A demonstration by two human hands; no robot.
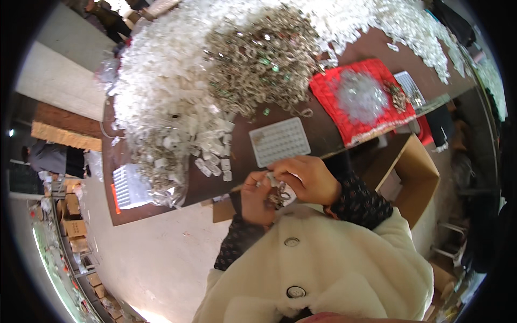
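Note:
In front of my chest, my left hand (257,202) is closed round a bunch of small tarnished metal pieces (278,196), perhaps rings or links. A flat white piece (291,195) shows beside them, below the fingers of my right hand (307,177). That hand bends in from the right, its thumb and fingers pinched near my left fingertips. What sits in this pinch is too small to make out. Just beyond both hands a white tray (280,142) with rows of small cells lies on the brown table (215,188).
A big heap of similar metal pieces (264,59) and clear white plastic bits (156,70) covers the far table. On the right, a red cloth (329,89) bears clear plastic pieces. Small white cards (212,164) lie left. An open cardboard box (417,180) stands below the table edge.

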